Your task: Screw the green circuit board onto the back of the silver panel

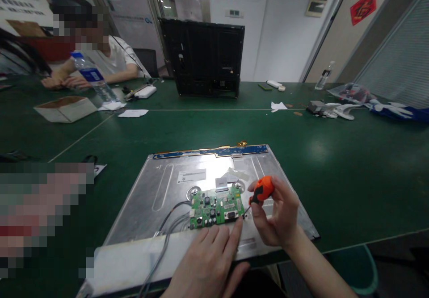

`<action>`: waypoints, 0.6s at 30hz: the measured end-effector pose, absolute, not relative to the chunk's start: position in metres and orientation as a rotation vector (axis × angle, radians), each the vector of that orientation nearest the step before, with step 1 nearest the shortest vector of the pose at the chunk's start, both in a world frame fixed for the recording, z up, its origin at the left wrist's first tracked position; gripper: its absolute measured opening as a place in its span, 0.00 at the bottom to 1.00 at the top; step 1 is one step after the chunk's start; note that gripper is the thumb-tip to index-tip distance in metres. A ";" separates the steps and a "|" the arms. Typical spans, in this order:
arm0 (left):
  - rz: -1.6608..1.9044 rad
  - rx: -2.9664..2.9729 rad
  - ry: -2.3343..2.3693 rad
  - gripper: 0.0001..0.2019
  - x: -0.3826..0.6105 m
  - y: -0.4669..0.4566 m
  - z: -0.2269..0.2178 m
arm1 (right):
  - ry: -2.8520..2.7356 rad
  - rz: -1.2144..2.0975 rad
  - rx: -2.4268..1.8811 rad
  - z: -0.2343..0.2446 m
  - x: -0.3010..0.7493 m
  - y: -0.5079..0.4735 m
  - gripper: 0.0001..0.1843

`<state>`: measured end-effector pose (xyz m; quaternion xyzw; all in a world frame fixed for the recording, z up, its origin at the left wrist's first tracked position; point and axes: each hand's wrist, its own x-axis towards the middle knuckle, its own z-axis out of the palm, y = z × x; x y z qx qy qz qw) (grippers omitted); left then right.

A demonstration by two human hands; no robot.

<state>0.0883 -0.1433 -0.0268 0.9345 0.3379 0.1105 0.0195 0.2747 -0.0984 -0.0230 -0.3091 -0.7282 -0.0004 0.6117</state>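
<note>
The green circuit board (219, 203) lies flat on the near part of the metal panel (164, 182), which rests on the bench (342, 164). The board looks light and stiff but fragile, so it should be held by its edges. The left hand (210, 254) grasps nothing, its fingertips at the near edge; the right hand's (281, 220) grip is closed around the orange screwdriver (264, 188), probably light and not slippery.

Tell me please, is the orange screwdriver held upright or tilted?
Tilted: the screwdriver in the right hand slants, its shaft running down-left toward the green board.
</note>
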 end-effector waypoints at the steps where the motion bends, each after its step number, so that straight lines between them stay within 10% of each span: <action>1: 0.353 2.898 1.044 0.25 0.088 -0.143 -0.027 | -1.679 0.020 -0.714 -0.022 0.275 -0.099 0.40; 18: 0.348 2.905 1.055 0.24 0.088 -0.143 -0.025 | -1.628 -0.133 -0.799 -0.027 0.273 -0.099 0.41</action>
